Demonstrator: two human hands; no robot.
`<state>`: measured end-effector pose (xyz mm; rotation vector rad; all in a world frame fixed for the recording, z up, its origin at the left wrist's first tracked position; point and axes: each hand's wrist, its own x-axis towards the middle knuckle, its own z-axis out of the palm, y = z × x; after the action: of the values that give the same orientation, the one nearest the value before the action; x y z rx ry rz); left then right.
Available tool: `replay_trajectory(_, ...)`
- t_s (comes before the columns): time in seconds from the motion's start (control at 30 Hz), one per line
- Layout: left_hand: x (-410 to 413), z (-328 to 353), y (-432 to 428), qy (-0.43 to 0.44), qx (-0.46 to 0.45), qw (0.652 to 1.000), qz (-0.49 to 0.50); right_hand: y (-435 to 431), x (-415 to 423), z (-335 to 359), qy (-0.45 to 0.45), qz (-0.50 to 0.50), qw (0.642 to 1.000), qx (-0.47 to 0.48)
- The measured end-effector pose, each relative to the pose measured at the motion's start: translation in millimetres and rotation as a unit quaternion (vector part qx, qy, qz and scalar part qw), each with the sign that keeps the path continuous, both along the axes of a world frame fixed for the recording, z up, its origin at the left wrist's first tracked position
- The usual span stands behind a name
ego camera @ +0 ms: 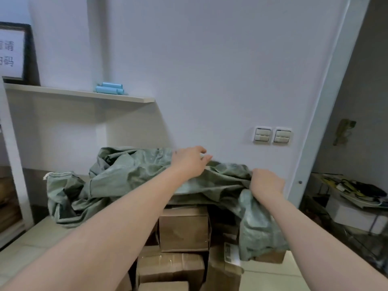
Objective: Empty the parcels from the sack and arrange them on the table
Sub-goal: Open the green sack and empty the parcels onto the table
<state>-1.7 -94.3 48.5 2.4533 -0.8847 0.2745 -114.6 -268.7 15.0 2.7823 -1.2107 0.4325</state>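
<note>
The sack (130,175), green and crumpled, is lying over the parcels (182,229) at the back of the pale tiled surface (42,238), against the wall; its left part is sagging down to the surface, and a flap is hanging over the parcels' right side. The parcels, brown cartons, are sitting stacked and touching, running from under the sack to the near edge. The left hand (188,162) is resting on the sack's top fold, fingers mostly stretched; whether it is pinching the cloth I cannot tell. The right hand (266,183) is gripping the sack's right end, fingers curled into the cloth. Above the surface's left side, a shelf (84,93) is carrying blue rolls (110,90) and a framed sign (11,53); two switches (273,135) are sitting on the wall just above the sack; a wire rack (357,234) is standing well right of the parcels.
</note>
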Motion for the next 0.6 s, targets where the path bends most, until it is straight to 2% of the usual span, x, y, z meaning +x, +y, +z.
replay_trajectory(0.07, 15, -9, 18, -0.004, 0.051, 0.996, 0.071, 4, -6, -6, 0.121, -0.084, 0.989, 0.015)
replay_trajectory(0.13, 28, -16, 36, 0.03, 0.061, 0.991, 0.118, 17, -6, -10, 0.177, -0.107, 0.977, 0.054)
replay_trajectory(0.2, 40, -20, 55, 0.068, 0.061, 0.986, 0.141, 37, 7, -8, 0.173, -0.04, 0.983, 0.052)
replay_trajectory(0.27, 51, -24, 70, 0.097, 0.06, 0.983, 0.147, 69, 28, 5, 0.15, 0.075, 0.985, 0.029)
replay_trajectory(0.37, 66, -29, 88, 0.103, 0.057, 0.983, 0.138, 134, 69, 21, 0.099, 0.25, 0.963, 0.015)
replay_trajectory(0.43, 76, -31, 104, 0.088, 0.071, 0.983, 0.142, 173, 100, 18, 0.064, 0.328, 0.942, 0.018)
replay_trajectory(0.5, 92, -36, 132, 0.073, 0.082, 0.983, 0.147, 203, 127, 5, 0.061, 0.369, 0.927, 0.029)
replay_trajectory(0.6, 132, -50, 193, 0.06, 0.09, 0.98, 0.17, 236, 160, -21, 0.092, 0.37, 0.923, 0.051)
